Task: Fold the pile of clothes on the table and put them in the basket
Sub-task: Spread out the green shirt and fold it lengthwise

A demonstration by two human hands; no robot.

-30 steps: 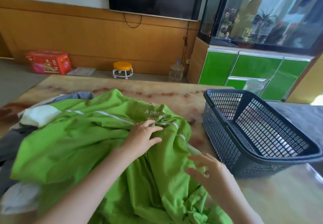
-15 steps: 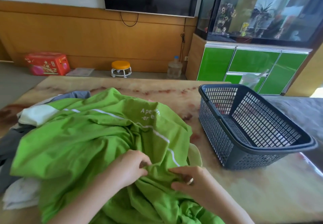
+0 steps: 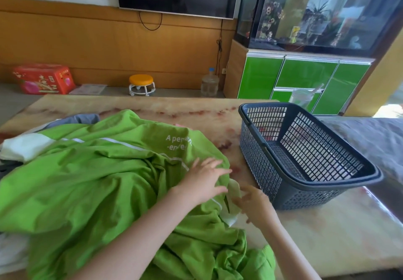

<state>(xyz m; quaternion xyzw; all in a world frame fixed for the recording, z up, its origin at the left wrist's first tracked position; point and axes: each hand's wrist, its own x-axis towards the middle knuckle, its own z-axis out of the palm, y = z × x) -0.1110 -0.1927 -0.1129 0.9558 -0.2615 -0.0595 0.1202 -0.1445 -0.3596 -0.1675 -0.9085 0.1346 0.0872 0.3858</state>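
Risk: the green garment (image 3: 98, 181) lies crumpled over the clothes pile on the table (image 3: 327, 236). Its near hem is bunched, so smoothing from one corner could set creases or drag it off the pile. The basket (image 3: 257, 159) stands just right of it.

Left hand (image 3: 205, 179): fingers spread, nearly straight, flat on the garment's right edge, gripping nothing.

Right hand (image 3: 255, 205): fingers loosely extended beside a pale flap; contact too blurred to tell.

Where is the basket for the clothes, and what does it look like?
Start at the big marble-patterned table. On its right side, beside the green jacket, stands the basket. Unlike the soft clothes next to it, it is hard dark-grey plastic with a grid of holes all over.
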